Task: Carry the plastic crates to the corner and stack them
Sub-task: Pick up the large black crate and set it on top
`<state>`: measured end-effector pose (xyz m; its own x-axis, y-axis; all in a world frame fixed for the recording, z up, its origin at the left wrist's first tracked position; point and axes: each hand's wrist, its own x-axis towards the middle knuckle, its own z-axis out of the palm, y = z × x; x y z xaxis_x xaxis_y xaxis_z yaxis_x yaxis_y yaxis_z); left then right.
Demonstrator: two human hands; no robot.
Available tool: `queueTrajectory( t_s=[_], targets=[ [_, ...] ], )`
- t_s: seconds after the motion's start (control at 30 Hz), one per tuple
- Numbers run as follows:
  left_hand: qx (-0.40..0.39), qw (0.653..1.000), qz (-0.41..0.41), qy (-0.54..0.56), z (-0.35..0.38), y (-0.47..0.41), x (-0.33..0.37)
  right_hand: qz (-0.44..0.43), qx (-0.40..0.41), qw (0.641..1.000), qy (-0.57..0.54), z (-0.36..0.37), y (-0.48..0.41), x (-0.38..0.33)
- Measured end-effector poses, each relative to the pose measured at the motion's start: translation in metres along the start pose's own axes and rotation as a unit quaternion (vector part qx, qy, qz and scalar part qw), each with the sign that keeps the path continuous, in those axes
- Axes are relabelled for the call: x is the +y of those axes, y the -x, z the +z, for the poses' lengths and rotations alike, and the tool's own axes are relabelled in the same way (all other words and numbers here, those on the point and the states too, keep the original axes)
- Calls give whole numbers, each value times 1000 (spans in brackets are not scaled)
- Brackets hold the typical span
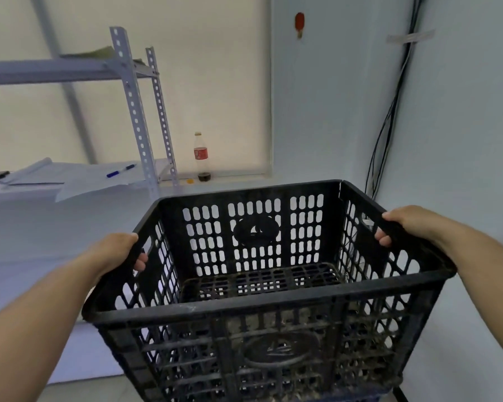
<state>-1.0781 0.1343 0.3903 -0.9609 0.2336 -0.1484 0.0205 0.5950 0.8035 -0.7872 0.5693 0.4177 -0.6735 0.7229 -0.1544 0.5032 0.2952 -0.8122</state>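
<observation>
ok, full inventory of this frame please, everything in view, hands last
crate: one, black, perforated plastic, empty, held up at centre
shelving rack: one, pale grey metal, left
papers: several sheets, white, on the rack's lower shelf
pen: one, blue, lying on the papers
bottle: one, clear with red label, a little dark liquid, upright on the window sill
small object: one, orange, on the sill beside the bottle; too small to identify
wall fitting: one, red, high on the back wall
cables: a bundle, black, running down the right wall
left hand: grips the crate's left rim
right hand: grips the crate's right rim
</observation>
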Motion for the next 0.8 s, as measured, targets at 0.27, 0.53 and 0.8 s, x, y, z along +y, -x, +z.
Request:
queueTrajectory(
  t_s=[0.27, 0.53, 0.8],
  targets=[
    [25, 958, 149, -244, 6, -2, 3, -75, 33, 983, 167, 12, -8, -10],
    [-27, 922, 137, -361, 13, -1, 0, -114, 3, 919, 379, 16, -17, 3],
    [-16, 916, 129, -379, 9, -6, -7, -107, 13, 926, 363, 17, -25, 6]
  ],
)
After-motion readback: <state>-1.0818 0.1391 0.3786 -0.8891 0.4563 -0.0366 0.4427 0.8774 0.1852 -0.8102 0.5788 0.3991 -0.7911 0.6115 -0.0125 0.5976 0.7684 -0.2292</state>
